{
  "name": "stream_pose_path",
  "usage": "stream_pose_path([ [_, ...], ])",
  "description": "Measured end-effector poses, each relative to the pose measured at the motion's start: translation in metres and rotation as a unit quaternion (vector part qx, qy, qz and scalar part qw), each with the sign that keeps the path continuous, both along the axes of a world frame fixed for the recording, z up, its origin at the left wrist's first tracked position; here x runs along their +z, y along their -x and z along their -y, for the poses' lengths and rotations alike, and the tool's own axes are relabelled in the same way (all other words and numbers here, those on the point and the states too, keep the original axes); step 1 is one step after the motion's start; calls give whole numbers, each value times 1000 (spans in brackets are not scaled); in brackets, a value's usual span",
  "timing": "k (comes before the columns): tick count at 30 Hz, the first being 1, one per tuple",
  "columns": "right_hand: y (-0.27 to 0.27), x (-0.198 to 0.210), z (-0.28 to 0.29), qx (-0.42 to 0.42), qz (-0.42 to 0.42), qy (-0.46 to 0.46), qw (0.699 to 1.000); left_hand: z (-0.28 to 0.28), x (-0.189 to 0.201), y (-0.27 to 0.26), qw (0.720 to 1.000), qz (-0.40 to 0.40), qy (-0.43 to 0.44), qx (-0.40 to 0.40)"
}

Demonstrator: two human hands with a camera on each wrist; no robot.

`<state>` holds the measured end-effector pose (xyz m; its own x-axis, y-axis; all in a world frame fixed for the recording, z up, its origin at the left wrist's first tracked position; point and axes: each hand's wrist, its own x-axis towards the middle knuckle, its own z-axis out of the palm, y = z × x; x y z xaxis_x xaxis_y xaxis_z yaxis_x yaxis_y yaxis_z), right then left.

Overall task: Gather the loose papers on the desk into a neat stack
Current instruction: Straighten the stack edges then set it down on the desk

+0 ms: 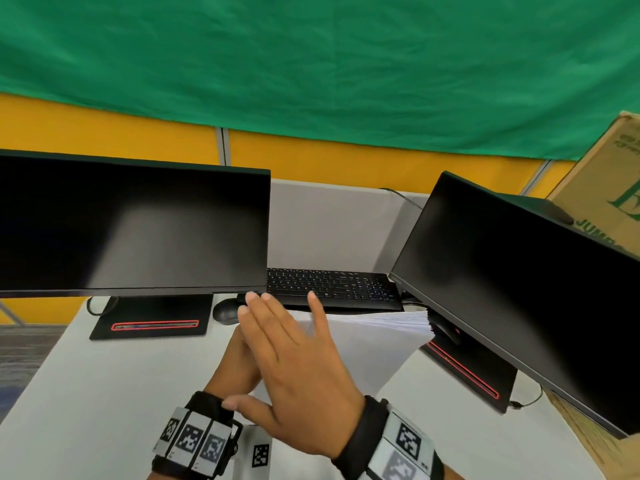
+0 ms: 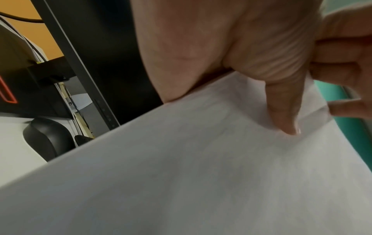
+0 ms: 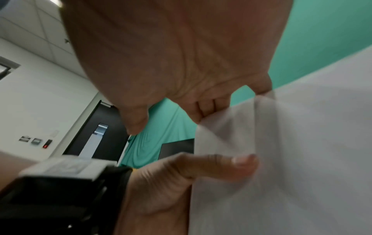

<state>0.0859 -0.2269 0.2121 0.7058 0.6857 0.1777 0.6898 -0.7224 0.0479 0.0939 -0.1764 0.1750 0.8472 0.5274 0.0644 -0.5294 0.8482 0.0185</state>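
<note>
Papers (image 1: 374, 337), plain white and unprinted, appear in the head view at centre right of the frame as a thick sheaf raised above the white desk (image 1: 86, 393). Its sheet edges fan apart at the upper right corner, beside the foot of the right monitor (image 1: 519, 271). The right hand (image 1: 298, 382) lies over the sheaf's left portion with fingers straight and spread. The left hand (image 1: 235, 365) sits partly hidden beneath it, at the sheaf's left edge. A keyboard (image 1: 332, 287) and a mouse (image 1: 227, 311) lie higher in the frame; the left monitor (image 1: 131, 226) fills the left.

Left wrist view: the sheaf (image 2: 181, 174) fills the lower frame as a smooth, blank white face. The left hand (image 2: 251, 52) grips it, thumb pressed flat on the face at centre right. Fingers of the other hand show at the right edge. The mouse (image 2: 46, 138) lies at lower left.

Right wrist view: the sheaf (image 3: 292, 159) occupies the right half, slightly creased near its upper left corner. The right hand (image 3: 171, 55) is open above it, fingers extended behind the top edge. The left hand (image 3: 181, 182) pinches the left edge, at lower centre.
</note>
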Motion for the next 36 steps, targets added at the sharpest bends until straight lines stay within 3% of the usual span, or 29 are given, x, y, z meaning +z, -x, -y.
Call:
stream_pose_path([
  [1, 2, 2, 0, 1, 2, -5, 1000, -4, 4, -10, 997, 49, 16, -58],
  [2, 2, 4, 4, -1, 11, -30, 999, -17, 5, -4, 994, -8, -104, -37],
  [3, 2, 7, 13, -9, 20, -78, 997, -27, -6, -4, 950, -36, -311, 22],
  [4, 2, 10, 27, -24, 24, -142, 989, -30, -12, -11, 873, -43, -483, -54],
  [5, 1, 11, 45, -40, 25, -218, 975, -52, -23, -18, 801, -122, -567, -149],
  [6, -2, 10, 68, -52, 27, -298, 953, -66, -33, -21, 766, -156, -600, -169],
  [8, -8, -5, 117, -74, -15, -464, 883, -77, -43, -25, 766, -157, -598, -177],
  [10, -14, -29, 148, -83, -132, -603, 783, -70, -40, -24, 764, -154, -600, -181],
  [12, -17, -52, 156, -80, -204, -660, 719, -67, -40, -21, 770, -129, -606, -152],
  [16, -24, -73, 137, -76, -244, -637, 727, -68, -48, -20, 773, -122, -612, -115],
  [23, -35, -80, 135, -101, -242, -686, 679, -62, -50, -19, 791, -139, -590, -82],
  [30, -44, -98, 130, -182, -291, -686, 642, -56, -65, -27, 815, -222, -520, -130],
  [36, -43, -119, 125, -249, -311, -661, 636, -56, -85, -22, 790, -262, -540, -127],
])
